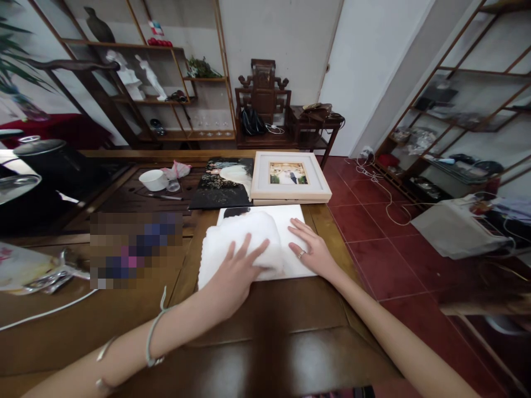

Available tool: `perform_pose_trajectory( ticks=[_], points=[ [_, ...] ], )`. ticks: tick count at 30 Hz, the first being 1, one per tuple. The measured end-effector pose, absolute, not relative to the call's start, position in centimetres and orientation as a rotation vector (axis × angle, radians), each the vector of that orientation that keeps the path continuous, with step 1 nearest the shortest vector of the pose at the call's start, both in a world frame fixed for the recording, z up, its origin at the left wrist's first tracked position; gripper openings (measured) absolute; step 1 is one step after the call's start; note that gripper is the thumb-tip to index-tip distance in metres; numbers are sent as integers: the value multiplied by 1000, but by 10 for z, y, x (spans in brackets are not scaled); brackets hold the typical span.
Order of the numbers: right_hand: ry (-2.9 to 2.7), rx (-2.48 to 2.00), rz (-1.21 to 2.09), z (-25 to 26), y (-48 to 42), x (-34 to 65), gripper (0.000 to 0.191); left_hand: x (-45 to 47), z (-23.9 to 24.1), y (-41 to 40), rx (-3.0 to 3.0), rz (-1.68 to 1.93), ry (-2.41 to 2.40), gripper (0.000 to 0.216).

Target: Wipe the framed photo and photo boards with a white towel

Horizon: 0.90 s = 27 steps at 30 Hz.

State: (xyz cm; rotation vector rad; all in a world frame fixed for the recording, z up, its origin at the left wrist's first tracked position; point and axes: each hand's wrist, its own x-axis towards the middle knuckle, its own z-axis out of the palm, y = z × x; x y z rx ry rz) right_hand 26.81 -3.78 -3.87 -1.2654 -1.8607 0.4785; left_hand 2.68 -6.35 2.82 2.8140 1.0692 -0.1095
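A white cloth (236, 240) lies over a flat white panel or photo print (290, 218) on the wooden table (269, 331). My left hand (236, 268) rests flat on the cloth, fingers spread. Beside it, my right hand (311, 249), with a ring on one finger, lies flat on the bare right part of the white panel, fingers stretched out. Neither hand holds anything.
Behind the panel sit a cream framed photo (290, 177) and a dark photo print (224, 182). A white bowl (152, 179), a black pot (45, 160) and a white cable (41, 315) are to the left. Red tiled floor (373, 243) lies right, with shelves around.
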Motion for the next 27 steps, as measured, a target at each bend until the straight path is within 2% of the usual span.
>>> perform_pose_trajectory(
  ticks=[10, 19, 24, 27],
  points=[
    [-1852, -1250, 477, -39, -38, 268, 40, 0, 17, 7, 2827, 11, 1206, 71],
    [-1852, -1260, 471, -39, -37, 267, 39, -1, 39, -65, 2685, -389, 1072, 67],
    [-1872, -1274, 465, -37, -38, 267, 39, -19, 50, -89, 2662, -306, 823, 70],
    [-1882, -1286, 466, -36, -39, 267, 39, -15, 57, -78, 2641, -369, 859, 72]
  ],
)
